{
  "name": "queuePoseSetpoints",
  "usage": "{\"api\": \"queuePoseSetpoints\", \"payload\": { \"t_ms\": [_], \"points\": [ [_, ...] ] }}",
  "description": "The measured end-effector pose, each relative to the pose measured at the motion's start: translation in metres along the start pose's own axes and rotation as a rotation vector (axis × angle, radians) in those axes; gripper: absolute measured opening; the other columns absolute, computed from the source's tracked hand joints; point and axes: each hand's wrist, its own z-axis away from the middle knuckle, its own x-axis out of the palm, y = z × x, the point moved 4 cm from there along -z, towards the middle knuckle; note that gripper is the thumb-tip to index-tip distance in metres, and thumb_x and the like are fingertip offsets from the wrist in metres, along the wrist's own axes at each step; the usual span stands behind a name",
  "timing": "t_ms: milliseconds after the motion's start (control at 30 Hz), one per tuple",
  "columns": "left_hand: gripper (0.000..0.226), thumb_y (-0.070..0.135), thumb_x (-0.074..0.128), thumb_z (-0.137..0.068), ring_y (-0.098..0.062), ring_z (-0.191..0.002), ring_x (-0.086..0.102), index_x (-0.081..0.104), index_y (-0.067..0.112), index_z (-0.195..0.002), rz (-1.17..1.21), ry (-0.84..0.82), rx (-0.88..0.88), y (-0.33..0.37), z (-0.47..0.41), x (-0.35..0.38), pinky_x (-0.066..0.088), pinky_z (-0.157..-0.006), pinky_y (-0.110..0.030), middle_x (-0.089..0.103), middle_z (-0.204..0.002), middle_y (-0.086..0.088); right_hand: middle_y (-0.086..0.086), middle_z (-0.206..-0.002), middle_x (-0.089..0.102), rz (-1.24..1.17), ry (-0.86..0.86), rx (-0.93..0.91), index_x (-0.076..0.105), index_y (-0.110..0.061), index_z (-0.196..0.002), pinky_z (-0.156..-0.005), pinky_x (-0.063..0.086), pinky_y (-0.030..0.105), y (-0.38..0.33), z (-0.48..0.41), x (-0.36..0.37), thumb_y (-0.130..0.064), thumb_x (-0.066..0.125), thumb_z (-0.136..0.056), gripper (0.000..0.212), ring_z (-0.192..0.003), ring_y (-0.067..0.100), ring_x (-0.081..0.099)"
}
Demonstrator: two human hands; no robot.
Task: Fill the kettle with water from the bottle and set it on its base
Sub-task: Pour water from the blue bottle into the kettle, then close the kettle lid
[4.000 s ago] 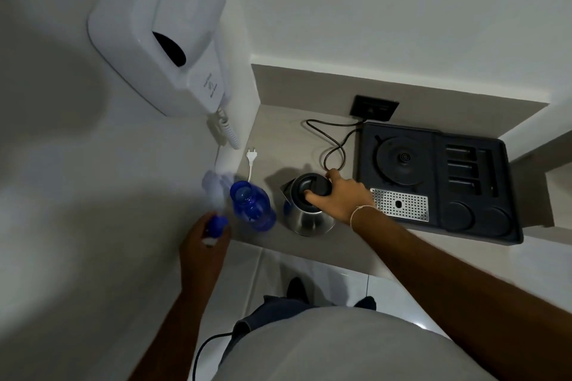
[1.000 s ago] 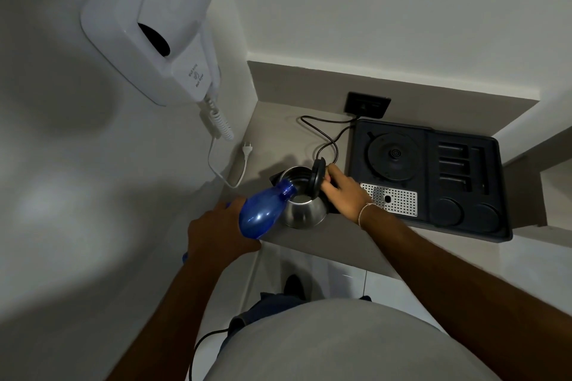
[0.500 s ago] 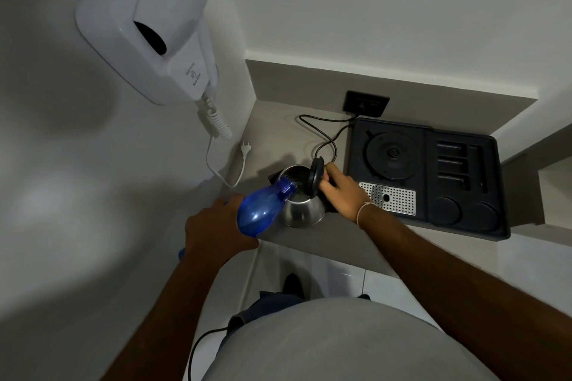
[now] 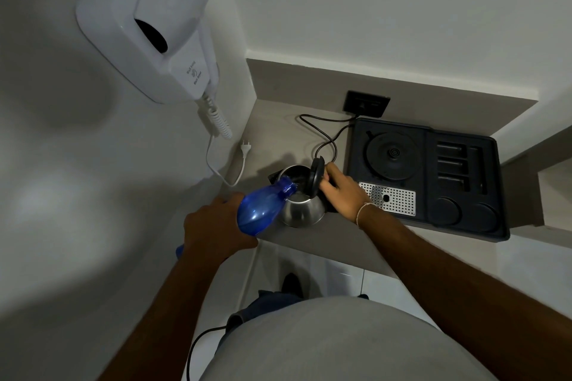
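A steel kettle stands on the grey counter near its front edge, its black lid swung up. My right hand grips the kettle's handle behind the lid. My left hand holds a blue plastic bottle tilted, its open neck over the kettle's mouth. Water shows inside the kettle. The round black kettle base sits in the black tray to the right, with nothing on it.
A black cord runs from the wall socket to the tray. A white wall hair dryer hangs at the left, its white plug lying on the counter. The tray has a perforated metal drip plate.
Four seconds ago the bottle stood on the counter and the kettle lid was down. Since then the lid is up and the bottle is tipped into the kettle; over the last second little has moved.
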Motion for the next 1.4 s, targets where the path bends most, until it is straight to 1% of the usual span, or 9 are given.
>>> {"api": "queuePoseSetpoints", "payload": {
  "t_ms": [433,700,867,1000,1133,1200,1300,1367,1400],
  "points": [
    [0.085,0.060,0.083,-0.065,-0.021,-0.093,0.069,0.048,0.043,-0.140,0.109,0.048,0.016,-0.003,-0.002,0.010,0.059,-0.083,-0.037,0.061,-0.111,0.008,0.011,-0.091,0.074,0.002,0.005,0.025,0.051,-0.019,-0.105,-0.089,0.058,0.056,-0.004,0.004,-0.001,-0.075,0.033,-0.088,0.061,-0.089,0.038,0.071],
    [0.095,0.055,0.097,-0.064,-0.012,-0.108,0.064,0.045,0.043,-0.143,0.596,0.100,0.073,-0.009,-0.015,0.024,0.054,-0.096,-0.041,0.062,-0.125,0.016,0.010,-0.090,0.073,0.001,0.009,0.040,0.052,-0.017,-0.105,-0.089,0.054,0.052,-0.005,0.004,-0.001,-0.075,0.034,-0.085,0.064,-0.090,0.037,0.069],
    [0.092,0.049,0.099,-0.067,0.001,-0.101,0.062,0.042,0.045,-0.140,0.783,0.257,0.062,-0.021,-0.023,0.041,0.048,-0.095,-0.027,0.063,-0.115,0.025,0.008,-0.090,0.073,0.024,0.002,0.047,0.051,-0.019,-0.105,-0.089,0.055,0.052,-0.005,0.003,-0.001,-0.076,0.033,-0.085,0.063,-0.090,0.036,0.069],
    [0.087,0.044,0.099,-0.065,0.001,-0.098,0.065,0.044,0.048,-0.131,0.921,0.298,-0.028,-0.026,-0.036,0.057,0.052,-0.093,-0.028,0.068,-0.111,0.022,0.003,-0.084,0.069,0.081,-0.009,0.044,0.046,-0.022,-0.098,-0.087,0.056,0.052,-0.007,-0.001,0.000,-0.075,0.037,-0.085,0.055,-0.085,0.034,0.068],
    [0.096,0.019,0.102,-0.067,-0.015,-0.122,0.063,0.047,0.036,-0.143,1.069,0.310,-0.036,-0.027,-0.055,0.078,0.051,-0.105,-0.035,0.065,-0.129,0.013,0.004,-0.086,0.068,0.092,-0.015,0.070,0.045,-0.024,-0.097,-0.086,0.056,0.049,-0.010,-0.005,0.004,-0.077,0.041,-0.080,0.056,-0.084,0.029,0.067],
    [0.096,0.013,0.101,-0.068,-0.007,-0.124,0.061,0.048,0.036,-0.144,1.120,0.300,-0.052,-0.026,-0.062,0.089,0.049,-0.106,-0.028,0.062,-0.131,0.020,0.006,-0.091,0.070,0.087,-0.016,0.086,0.047,-0.024,-0.097,-0.087,0.055,0.048,-0.012,-0.007,0.006,-0.079,0.042,-0.077,0.059,-0.089,0.032,0.067],
    [0.092,0.005,0.100,-0.068,0.022,-0.113,0.059,0.050,0.049,-0.132,1.151,0.284,-0.049,-0.024,-0.070,0.104,0.048,-0.093,-0.002,0.063,-0.119,0.046,0.006,-0.097,0.071,0.089,-0.015,0.100,0.048,-0.028,-0.096,-0.088,0.056,0.046,-0.012,-0.010,0.009,-0.081,0.043,-0.074,0.057,-0.094,0.033,0.068],
    [0.089,0.003,0.099,-0.068,0.027,-0.111,0.059,0.052,0.050,-0.127,1.158,0.270,-0.048,-0.024,-0.071,0.114,0.048,-0.090,0.001,0.064,-0.117,0.048,0.004,-0.098,0.071,0.094,-0.017,0.113,0.048,-0.032,-0.095,-0.087,0.056,0.045,-0.013,-0.012,0.011,-0.083,0.044,-0.073,0.055,-0.095,0.031,0.068],
    [0.087,0.003,0.099,-0.068,0.021,-0.114,0.062,0.054,0.046,-0.129,1.185,0.261,-0.064,-0.026,-0.071,0.119,0.050,-0.094,-0.005,0.068,-0.120,0.039,0.003,-0.098,0.071,0.099,-0.020,0.122,0.049,-0.032,-0.097,-0.086,0.055,0.044,-0.013,-0.013,0.012,-0.083,0.044,-0.073,0.057,-0.096,0.031,0.068]
  ]
}}
